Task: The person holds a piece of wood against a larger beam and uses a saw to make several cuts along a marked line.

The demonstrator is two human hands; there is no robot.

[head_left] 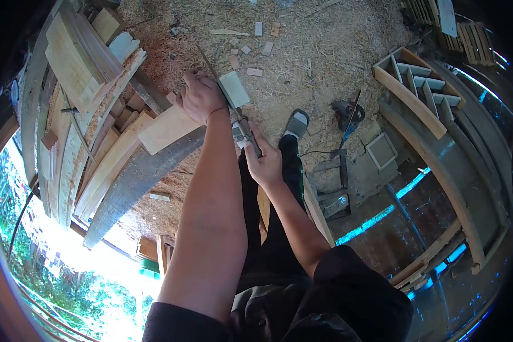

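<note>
A long handsaw [223, 90], seen almost edge-on, points away from me across a pale wooden board [168, 132]. My right hand [263, 161] is wrapped round its handle, close to my knees. Against the left side of the blade, my left hand [201, 96] bends its fingers down over the board; the fingertips are hidden. My left forearm covers the middle of the board. On the right of the blade lies a flat pale piece of wood [235, 88]. My slippered foot [297, 122] rests on the ground to the right.
Planks and beams [77, 62] are stacked on the left. Small wood offcuts [255, 72] lie on the shavings-covered ground ahead. A dark power tool [347, 115] with a cord stands at the right, near a small square frame [382, 151]. Beyond it is a wooden frame with compartments [419, 85].
</note>
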